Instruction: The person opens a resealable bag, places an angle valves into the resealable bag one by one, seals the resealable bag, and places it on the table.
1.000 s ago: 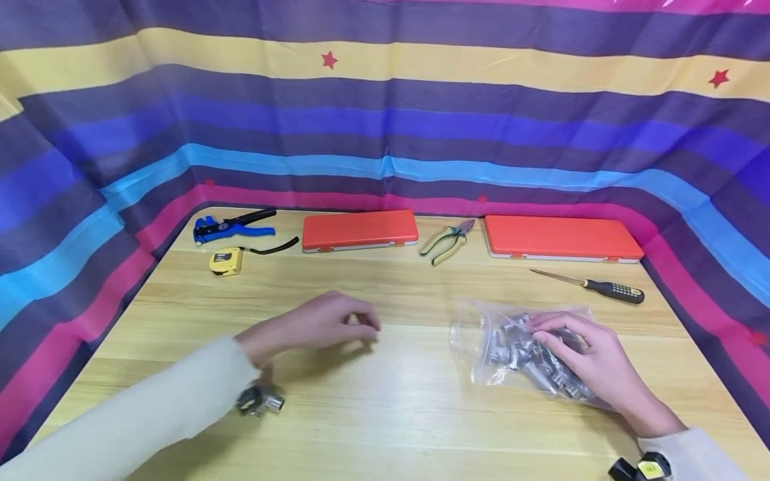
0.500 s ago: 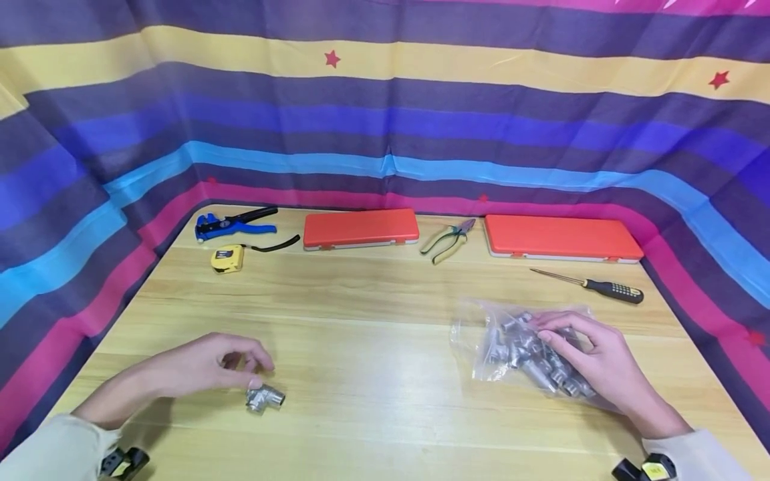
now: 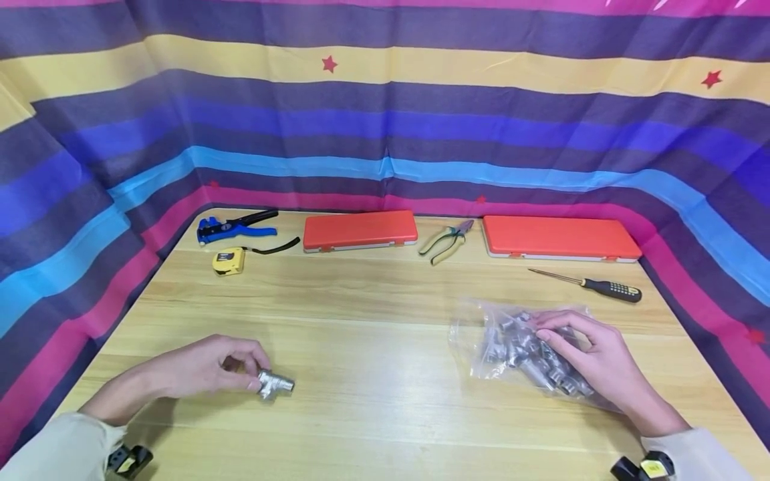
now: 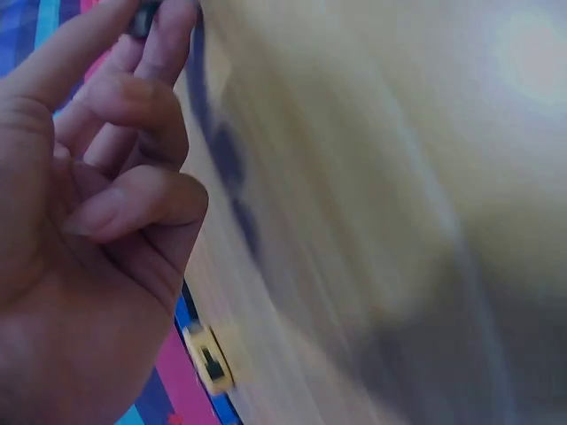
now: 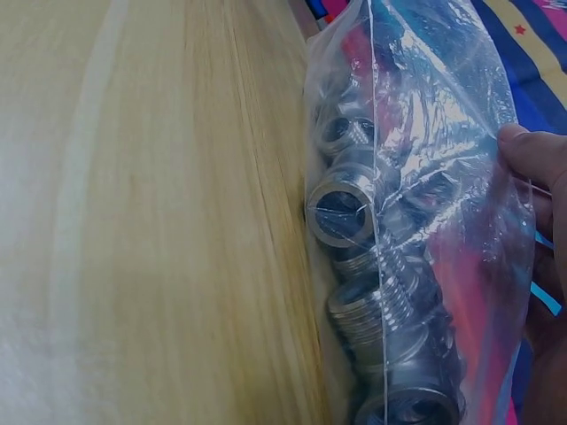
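My left hand (image 3: 210, 366) pinches a small silvery metal pipe fitting (image 3: 277, 385), T-shaped, at the left front of the table. In the left wrist view only a dark end of the fitting (image 4: 144, 18) shows between the thumb and fingertips of the left hand (image 4: 106, 195); the other fingers are curled. Toward the right side lies a clear zip bag (image 3: 511, 347) full of threaded metal fittings. My right hand (image 3: 601, 361) holds the bag's plastic between thumb and fingers, and the right wrist view shows the thumb of this hand (image 5: 540, 168) on the bag (image 5: 478, 204).
Along the back of the wooden table (image 3: 373, 300) lie a blue wire stripper (image 3: 234, 228), a yellow tape measure (image 3: 228, 261), two orange cases (image 3: 359, 230), pliers (image 3: 448, 242) and a screwdriver (image 3: 601, 287). A striped cloth (image 3: 385, 133) hangs around the back and sides.
From mid-table my left hand has moved left and toward me, then taken hold of the fitting, which has turned and shifted slightly right and away. My right hand stays on the bag.
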{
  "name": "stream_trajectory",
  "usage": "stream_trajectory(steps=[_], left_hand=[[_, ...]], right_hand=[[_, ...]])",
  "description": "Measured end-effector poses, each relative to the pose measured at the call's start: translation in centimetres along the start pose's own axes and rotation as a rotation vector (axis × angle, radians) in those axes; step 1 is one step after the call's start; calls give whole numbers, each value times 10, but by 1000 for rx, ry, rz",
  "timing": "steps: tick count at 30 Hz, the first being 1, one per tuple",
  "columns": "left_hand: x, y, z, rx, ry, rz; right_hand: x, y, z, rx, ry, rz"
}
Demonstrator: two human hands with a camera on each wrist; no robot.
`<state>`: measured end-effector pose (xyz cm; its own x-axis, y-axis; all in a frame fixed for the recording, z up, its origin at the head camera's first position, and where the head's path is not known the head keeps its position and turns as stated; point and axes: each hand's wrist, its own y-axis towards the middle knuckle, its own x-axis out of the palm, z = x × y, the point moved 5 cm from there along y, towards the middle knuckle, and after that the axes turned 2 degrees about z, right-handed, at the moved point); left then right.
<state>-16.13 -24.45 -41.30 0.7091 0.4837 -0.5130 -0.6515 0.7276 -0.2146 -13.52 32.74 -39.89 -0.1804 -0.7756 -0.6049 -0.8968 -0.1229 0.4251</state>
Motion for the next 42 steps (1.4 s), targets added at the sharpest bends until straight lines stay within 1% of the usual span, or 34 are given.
stream_trajectory(steps=[2,4,6,8,12,16,19,21,22,25,27,29,32,34,36,38,40,42], left_hand=[[-1,13,9,2,47,26],[-1,32,20,2,90,45],[3,55,34,2,108,50],[9,83,49,8,119,48],[32,142,80,41,116,34],[63,197,104,64,104,18],[86,231,117,79,111,16],[97,248,123,81,115,22],[102,255,126,74,108,27],[111,270,132,63,73,39],[116,278,135,72,52,40],[122,283,138,94,54,15],[130,284,142,135,84,-62],[133,281,144,151,90,-112],[131,276,143,152,96,-114],[126,269,142,145,98,-74],[121,260,140,123,68,-22],[119,251,139,94,21,7]], right_hand=[[0,1,-2,-6,7,0],[1,2,-3,-10,14,-3],[1,3,-3,-19,18,-2],[1,2,-3,-21,11,-4],[3,2,-3,-18,10,-8],[4,2,-3,-11,16,-1],[5,2,-4,-15,16,-2],[5,2,-3,-22,11,-4],[5,2,-3,-27,8,-4],[5,3,-1,-43,-12,4],[4,2,0,-51,-16,6],[4,1,1,-50,-14,4],[3,0,2,-56,-19,7],[2,-1,3,-64,-23,15],[2,-1,3,-76,-33,24],[1,0,3,-83,-31,26],[1,0,3,-86,-30,24],[1,1,3,-86,-29,22]])
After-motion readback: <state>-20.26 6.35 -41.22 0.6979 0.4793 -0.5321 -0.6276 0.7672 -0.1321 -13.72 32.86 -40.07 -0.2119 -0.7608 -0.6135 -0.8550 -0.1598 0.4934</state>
